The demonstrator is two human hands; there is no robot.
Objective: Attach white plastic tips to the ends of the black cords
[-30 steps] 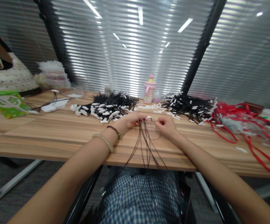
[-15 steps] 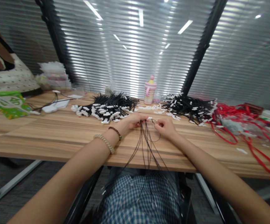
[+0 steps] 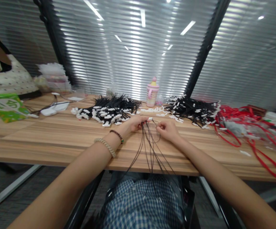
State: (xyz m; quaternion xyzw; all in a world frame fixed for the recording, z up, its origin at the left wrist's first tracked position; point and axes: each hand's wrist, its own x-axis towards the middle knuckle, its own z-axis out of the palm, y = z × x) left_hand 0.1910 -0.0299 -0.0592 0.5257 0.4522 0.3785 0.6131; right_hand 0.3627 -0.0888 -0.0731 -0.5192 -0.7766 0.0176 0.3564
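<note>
My left hand [image 3: 137, 122] is closed on a bunch of thin black cords [image 3: 147, 144], which hang down over the table edge onto my lap. At its fingertips sits a small white plastic piece [image 3: 150, 119]. Just to the right, my right hand [image 3: 167, 129] pinches a looped black cord [image 3: 160, 137] that runs back to the white piece. Both hands are held above the wooden table [image 3: 63, 140], close to its middle.
Behind my hands lie two heaps of black cords with white ends, a left heap [image 3: 109, 109] and a right heap [image 3: 192, 109]. Between them stand a pink cup [image 3: 152, 93] and loose white pieces [image 3: 153, 110]. Red straps [image 3: 266, 159] lie right; a green packet [image 3: 6, 106] lies left.
The view has shifted slightly. Both hands stay close together with the cords, and the white piece at the left fingertips looks turned a little.
</note>
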